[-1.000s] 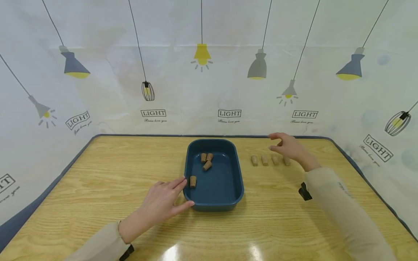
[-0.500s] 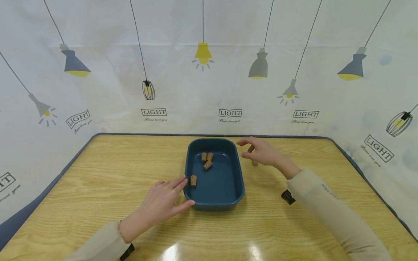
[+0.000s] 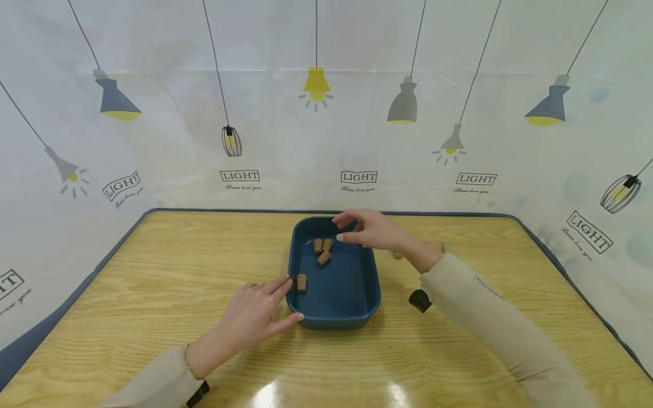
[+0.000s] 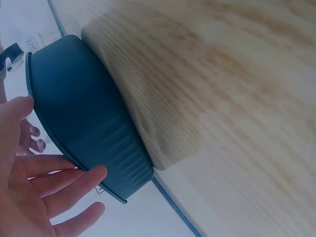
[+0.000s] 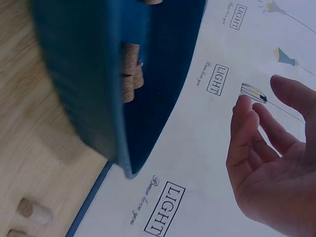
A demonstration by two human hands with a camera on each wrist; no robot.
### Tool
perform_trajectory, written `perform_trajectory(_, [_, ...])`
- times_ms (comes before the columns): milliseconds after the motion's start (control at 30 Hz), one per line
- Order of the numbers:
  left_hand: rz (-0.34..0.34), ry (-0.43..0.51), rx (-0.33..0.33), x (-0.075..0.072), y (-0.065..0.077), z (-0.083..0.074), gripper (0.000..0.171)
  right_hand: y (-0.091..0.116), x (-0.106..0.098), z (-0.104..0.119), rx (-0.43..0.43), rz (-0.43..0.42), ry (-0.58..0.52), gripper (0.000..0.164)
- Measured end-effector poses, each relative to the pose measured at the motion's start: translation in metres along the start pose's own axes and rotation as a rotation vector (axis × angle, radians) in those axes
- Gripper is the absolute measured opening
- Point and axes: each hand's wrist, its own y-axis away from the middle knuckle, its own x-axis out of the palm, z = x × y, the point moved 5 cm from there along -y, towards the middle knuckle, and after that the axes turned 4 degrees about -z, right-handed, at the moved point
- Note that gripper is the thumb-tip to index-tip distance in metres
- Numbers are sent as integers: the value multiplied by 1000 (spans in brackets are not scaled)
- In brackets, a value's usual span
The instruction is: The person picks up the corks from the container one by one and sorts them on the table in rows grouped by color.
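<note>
A deep blue rectangular tray [image 3: 339,324] stands on the wooden table. Inside it lie several brown corks, three grouped toward the back, including one tilted cork [image 3: 323,258], and another cork [image 3: 301,283] by the left wall. My left hand [image 3: 250,317] rests against the tray's left rim with fingers and thumb extended, as the left wrist view also shows. Over the back right of the tray hovers my right hand [image 3: 374,229]. Its fingers bend loosely and, in the right wrist view, the thumb stands apart from them with nothing visible between.
To the right of the tray, corks lie on the table, partly hidden by the right arm; one cork [image 3: 398,255] and another cork [image 3: 446,247] peek out. A lamp-printed backdrop [image 3: 285,141] rises behind the table's far edge.
My right hand has moved left from above the row of corks on the table to over the tray. My left hand stays at the rim, and the corks in the tray keep their places.
</note>
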Motion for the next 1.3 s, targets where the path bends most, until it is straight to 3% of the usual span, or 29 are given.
perform_trajectory(233, [2,1,1,0,0,0,67,-28,8,9,148,7,-34,38])
perform_trajectory(600, [-4,-3,14,0,-1,0,67,-58,32,-7,307,-38,-169,43])
perform_trajectory(933, [0,0,11,0,-1,0,67,-67,53,-32,327,-20,-212,43])
perform_trajectory(1300, [-5,4,13,0,-1,0,67,-65,64,-47,330,19,-92,46])
